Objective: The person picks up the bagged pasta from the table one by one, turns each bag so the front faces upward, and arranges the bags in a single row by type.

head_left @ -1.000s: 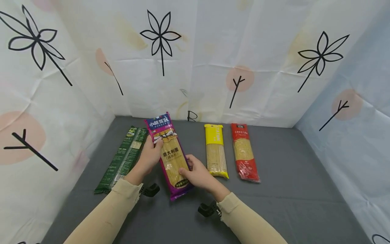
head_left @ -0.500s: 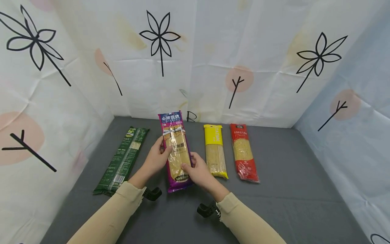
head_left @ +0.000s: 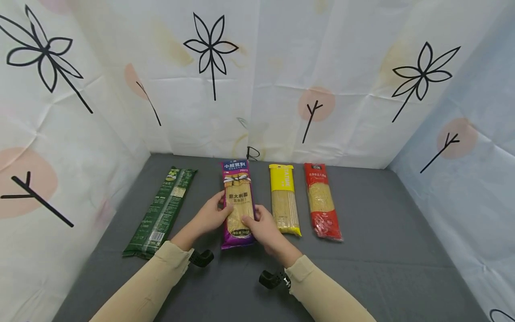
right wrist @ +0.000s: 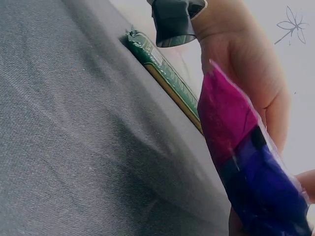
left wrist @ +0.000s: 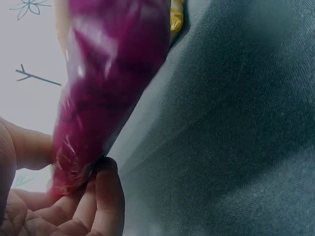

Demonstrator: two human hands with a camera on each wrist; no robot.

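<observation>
Between my two hands is a purple packet of spaghetti (head_left: 239,199), face up and almost straight in the head view. My left hand (head_left: 209,214) grips its left edge, thumb on top. In the left wrist view the left fingers (left wrist: 109,199) curl under the purple wrapper (left wrist: 106,93). On the opposite edge, lower down, my right hand (head_left: 268,230) holds the packet with its thumb over the front. The right wrist view shows the packet's purple and blue end (right wrist: 261,167) tilted close above the cloth; part of the right hand's hold is hidden there.
Just right of the held packet lies a yellow spaghetti packet (head_left: 284,201), then a red one (head_left: 323,201). A green packet (head_left: 162,214) lies slanted at the left. Grey cloth (head_left: 386,250) covers the table, and patterned white fabric (head_left: 273,53) rises behind and at both sides.
Both hands have brought the purple packet rightward, away from the green one, turned it straighter and lowered it toward the table. The other packets have stayed put.
</observation>
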